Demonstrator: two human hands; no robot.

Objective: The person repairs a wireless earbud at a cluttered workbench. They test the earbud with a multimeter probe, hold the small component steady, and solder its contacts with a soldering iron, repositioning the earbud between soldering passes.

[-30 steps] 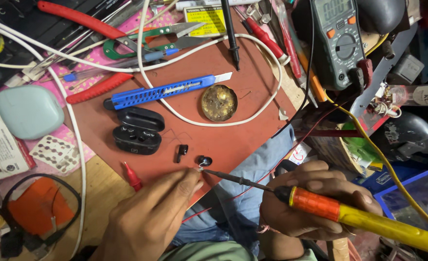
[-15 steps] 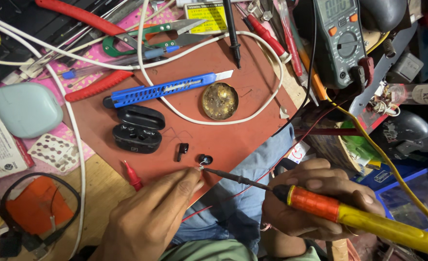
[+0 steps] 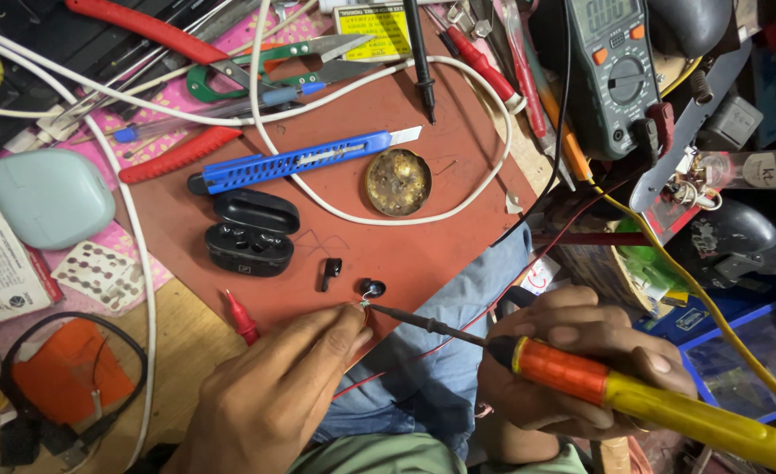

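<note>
Barely shifted since a second ago: right hand [image 3: 581, 369] still clamped on soldering iron [image 3: 633, 395], tip at earbud piece [image 3: 372, 288] near the mat's front edge; left hand [image 3: 274, 395] fingertips pinched beside it, steadying mid-joint.

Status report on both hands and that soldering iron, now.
Left hand pinching a fine wire at the small black earbud part. Right hand gripping the soldering iron, tip at that joint. Nothing between them.

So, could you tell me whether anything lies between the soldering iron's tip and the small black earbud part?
Nothing visible does: the tip of the orange-and-yellow soldering iron already reaches the small black earbud part, beside the left hand fingertips.
</note>
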